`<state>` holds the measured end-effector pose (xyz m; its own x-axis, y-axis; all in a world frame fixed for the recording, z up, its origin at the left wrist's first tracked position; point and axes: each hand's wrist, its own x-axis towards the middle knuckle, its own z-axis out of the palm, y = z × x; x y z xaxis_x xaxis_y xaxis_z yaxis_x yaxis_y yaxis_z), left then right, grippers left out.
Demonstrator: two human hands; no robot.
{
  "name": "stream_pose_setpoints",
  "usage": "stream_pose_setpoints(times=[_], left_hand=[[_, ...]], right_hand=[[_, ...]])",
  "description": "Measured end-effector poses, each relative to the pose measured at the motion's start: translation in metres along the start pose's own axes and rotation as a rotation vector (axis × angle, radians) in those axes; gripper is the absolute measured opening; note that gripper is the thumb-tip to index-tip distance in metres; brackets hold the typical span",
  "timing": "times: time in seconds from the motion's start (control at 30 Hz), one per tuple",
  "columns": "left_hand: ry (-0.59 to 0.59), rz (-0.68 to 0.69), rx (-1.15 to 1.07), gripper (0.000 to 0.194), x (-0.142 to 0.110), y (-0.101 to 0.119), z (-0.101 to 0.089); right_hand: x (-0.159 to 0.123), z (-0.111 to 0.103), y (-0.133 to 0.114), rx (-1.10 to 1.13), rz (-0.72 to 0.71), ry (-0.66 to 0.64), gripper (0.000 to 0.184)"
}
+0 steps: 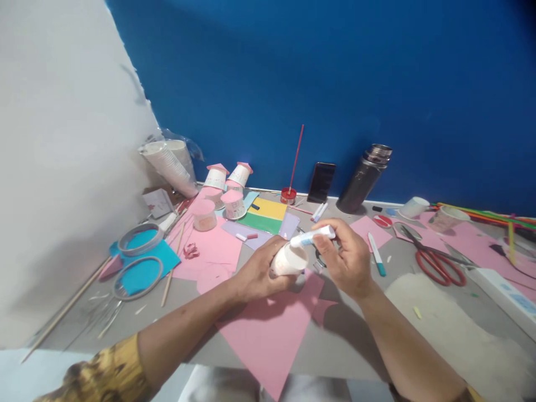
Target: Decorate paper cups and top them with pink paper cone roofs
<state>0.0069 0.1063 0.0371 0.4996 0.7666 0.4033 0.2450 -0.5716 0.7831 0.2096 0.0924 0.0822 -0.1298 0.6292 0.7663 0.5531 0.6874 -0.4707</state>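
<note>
My left hand [263,269] is wrapped round a white paper cup [288,260], its round end tilted up toward me. In my right hand [345,258] is a white tube with a pale blue label [314,236], which looks like a glue stick. The tube's tip meets the cup's upper rim, or is very close to it. Below both hands lies a large pink paper sheet [272,329], one corner reaching past the table's front edge. Further back stand several paper cups with pink tops, among them a printed cup [234,205].
Red-handled scissors [438,267], a teal-capped marker [376,254] and a white power strip [506,296] lie to the right. A black flask [363,180] and a phone [321,182] stand by the blue wall. Grey tape rings [138,277] and stacked cups [171,164] are at left.
</note>
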Motion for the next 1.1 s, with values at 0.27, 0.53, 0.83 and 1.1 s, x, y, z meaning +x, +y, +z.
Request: stream_pose_setpoints(times=[0.27, 0.53, 0.83, 1.1], left_hand=[[0.104, -0.006, 0.069, 0.033, -0.002, -0.005, 0.003], [0.21, -0.064, 0.185, 0.036, -0.003, -0.009, 0.002], [0.194, 0.094, 0.347, 0.034, -0.003, -0.012, 0.006], [0.156, 0.104, 0.15, 0.035, -0.002, -0.004, 0.003]], right_hand=[[0.006, -0.004, 0.007, -0.155, 0.013, 0.078, 0.019], [0.006, -0.013, 0.0, -0.161, -0.101, -0.081, 0.021], [-0.002, -0.005, -0.014, 0.088, 0.057, -0.12, 0.018], [-0.001, -0.004, -0.004, -0.111, 0.048, 0.019, 0.024]])
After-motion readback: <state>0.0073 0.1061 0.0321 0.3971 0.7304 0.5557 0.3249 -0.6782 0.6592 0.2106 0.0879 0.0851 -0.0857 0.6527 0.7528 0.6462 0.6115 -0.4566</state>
